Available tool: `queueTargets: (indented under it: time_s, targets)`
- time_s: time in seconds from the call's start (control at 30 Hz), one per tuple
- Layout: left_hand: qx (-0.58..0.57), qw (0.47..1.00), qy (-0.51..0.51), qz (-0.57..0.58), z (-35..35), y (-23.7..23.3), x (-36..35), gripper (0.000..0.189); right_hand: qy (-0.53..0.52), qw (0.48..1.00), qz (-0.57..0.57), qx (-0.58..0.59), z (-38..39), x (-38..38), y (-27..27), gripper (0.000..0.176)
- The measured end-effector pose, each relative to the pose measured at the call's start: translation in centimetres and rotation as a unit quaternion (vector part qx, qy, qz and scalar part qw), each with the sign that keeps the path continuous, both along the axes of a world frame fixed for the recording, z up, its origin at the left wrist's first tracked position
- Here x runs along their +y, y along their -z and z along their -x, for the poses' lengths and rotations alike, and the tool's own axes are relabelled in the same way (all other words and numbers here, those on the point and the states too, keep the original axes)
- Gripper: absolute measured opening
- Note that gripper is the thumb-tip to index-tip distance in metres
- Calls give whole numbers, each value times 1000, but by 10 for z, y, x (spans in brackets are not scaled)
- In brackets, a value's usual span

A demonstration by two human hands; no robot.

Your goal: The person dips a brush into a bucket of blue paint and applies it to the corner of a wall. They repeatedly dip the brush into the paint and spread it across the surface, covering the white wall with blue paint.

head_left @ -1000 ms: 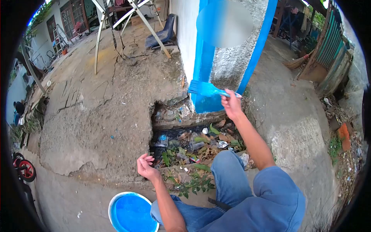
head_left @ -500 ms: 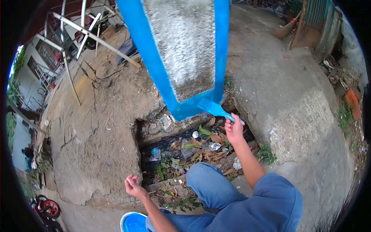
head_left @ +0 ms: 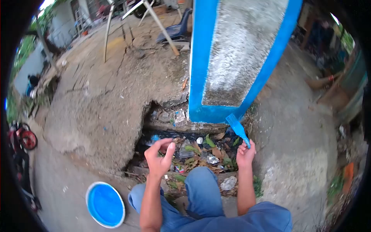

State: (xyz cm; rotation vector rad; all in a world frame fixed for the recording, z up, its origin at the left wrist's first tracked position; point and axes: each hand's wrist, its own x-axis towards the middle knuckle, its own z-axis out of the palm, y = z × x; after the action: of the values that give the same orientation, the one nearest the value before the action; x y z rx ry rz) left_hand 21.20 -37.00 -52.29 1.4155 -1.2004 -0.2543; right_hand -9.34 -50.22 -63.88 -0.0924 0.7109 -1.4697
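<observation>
My right hand [head_left: 245, 154] grips the handle of a blue-coated paintbrush [head_left: 237, 129], whose bristles point up and left at the foot of the pillar [head_left: 239, 54]. Blue paint borders the pillar's rough grey-and-white panel along both sides and the bottom. Over the littered ditch, my left hand [head_left: 159, 157] is raised with thumb and fingers apart, holding nothing. Below and left of it, a white-rimmed basin [head_left: 105, 204] of blue paint stands on the concrete.
Between my knees and the pillar runs an open ditch [head_left: 193, 149] with broken edges, holding leaves and rubbish. A metal frame [head_left: 162, 27] and a dark blue chair [head_left: 176, 31] stand behind at left. A red-wheeled motorbike [head_left: 27, 139] is far left.
My view has swung left, bringing the whole basin into sight. My left hand has risen over the ditch and its fingers have spread. The right hand still holds the brush, now tipped more upright.
</observation>
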Motion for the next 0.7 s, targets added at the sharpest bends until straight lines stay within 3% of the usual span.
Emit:
queueTargets:
  time_s: [0.07,0.17,0.4,0.47,0.5,0.53,0.6,0.63,0.7]
  targets:
    - [79,997,20,14,6,-17,-2,16,-17,1000,2,5,-15,2,-17,29]
    - [141,989,44,26,-4,7,-8,16,-48,999,15,9,-36,3,-32,29]
    - [86,995,33,24,-42,6,14,14,-80,995,34,-42,-104,19,-40,30]
    - [92,995,24,12,-69,7,22,15,-90,995,28,-40,-125,23,-64,30]
    - [113,994,9,-1,-85,7,28,16,-75,996,18,-42,-136,25,-84,30]
    - [213,976,-9,-36,-103,23,37,15,-96,995,-13,-18,-145,27,-108,29]
    - [289,946,-130,-66,-148,20,61,15,-107,992,-55,46,-177,29,-176,28]
    - [333,924,-176,-63,-167,1,78,16,-98,993,-56,41,-191,27,-211,28]
    - [312,909,-260,-96,-203,-54,117,28,-129,984,-81,90,-211,28,-285,27]
